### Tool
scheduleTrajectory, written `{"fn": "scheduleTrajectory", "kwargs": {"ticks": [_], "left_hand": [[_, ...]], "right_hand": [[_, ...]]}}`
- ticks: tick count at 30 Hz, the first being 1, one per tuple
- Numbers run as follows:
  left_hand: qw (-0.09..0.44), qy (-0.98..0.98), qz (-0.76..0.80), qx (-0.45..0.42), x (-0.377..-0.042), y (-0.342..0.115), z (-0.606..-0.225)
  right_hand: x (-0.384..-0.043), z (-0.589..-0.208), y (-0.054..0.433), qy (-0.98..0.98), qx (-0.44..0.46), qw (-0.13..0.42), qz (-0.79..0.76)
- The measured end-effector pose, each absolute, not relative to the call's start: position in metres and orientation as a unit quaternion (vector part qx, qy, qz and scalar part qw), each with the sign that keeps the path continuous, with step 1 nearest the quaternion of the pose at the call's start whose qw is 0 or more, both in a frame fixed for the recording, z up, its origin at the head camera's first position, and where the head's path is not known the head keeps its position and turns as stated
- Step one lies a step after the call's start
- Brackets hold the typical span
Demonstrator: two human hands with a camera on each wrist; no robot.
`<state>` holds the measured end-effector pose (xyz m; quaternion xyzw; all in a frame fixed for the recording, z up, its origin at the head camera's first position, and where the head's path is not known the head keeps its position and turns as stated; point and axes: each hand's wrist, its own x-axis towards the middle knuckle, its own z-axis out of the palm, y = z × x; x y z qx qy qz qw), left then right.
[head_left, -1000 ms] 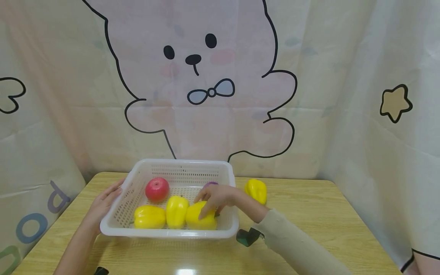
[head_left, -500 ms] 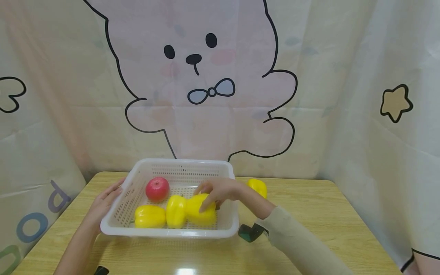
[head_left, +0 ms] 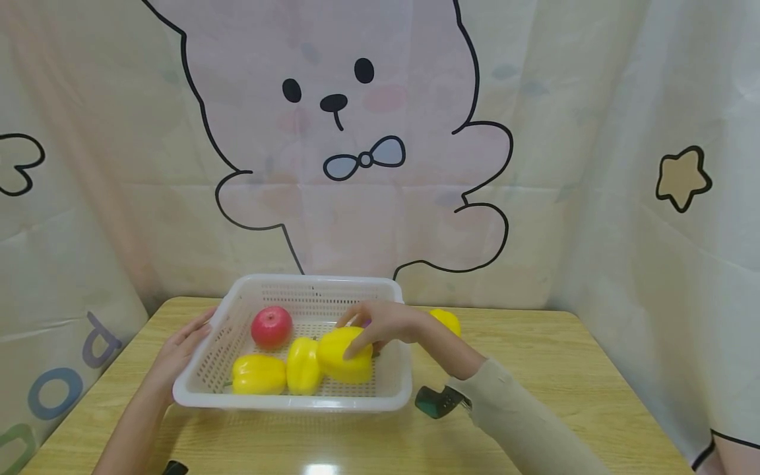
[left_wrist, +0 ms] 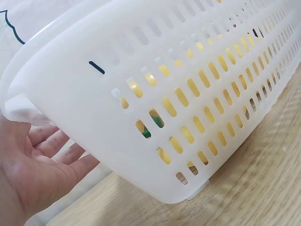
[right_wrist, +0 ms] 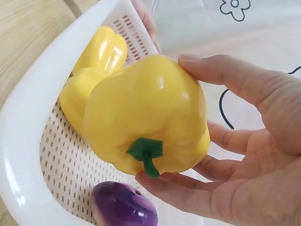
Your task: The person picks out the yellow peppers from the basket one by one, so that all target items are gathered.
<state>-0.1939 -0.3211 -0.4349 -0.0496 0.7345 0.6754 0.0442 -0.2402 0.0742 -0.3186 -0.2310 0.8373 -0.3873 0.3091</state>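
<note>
My right hand (head_left: 382,324) grips a yellow bell pepper (head_left: 344,356), thumb on one side and fingers on the other. Its green stem (right_wrist: 146,153) faces the right wrist camera. The pepper hangs over the right part of a white plastic basket (head_left: 297,404). Below it, in the right wrist view, lies a purple eggplant (right_wrist: 124,205), mostly hidden by the hand in the head view. My left hand (head_left: 181,349) rests along the basket's left end, its fingers (left_wrist: 70,155) loosely extended against the outside wall under the rim.
Inside the basket are two more yellow bell peppers (head_left: 258,374) and a red round fruit (head_left: 272,328). Another yellow pepper (head_left: 446,322) sits on the wooden table (head_left: 522,369) right of the basket, partly behind the right wrist. A patterned curtain (head_left: 534,198) hangs behind the table.
The right hand has raised the yellow bell pepper from the basket floor, moving up slightly. The left hand and the basket have stayed in place.
</note>
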Motion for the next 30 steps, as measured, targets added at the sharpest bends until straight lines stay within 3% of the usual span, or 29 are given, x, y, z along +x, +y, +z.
{"fn": "scheduleTrajectory", "kwargs": {"ticks": [30], "left_hand": [[0.042,0.734,0.676,-0.05,-0.193,-0.319,-0.434]], "right_hand": [[-0.222,-0.324,0.116,0.803,-0.254,0.215,-0.494]]}}
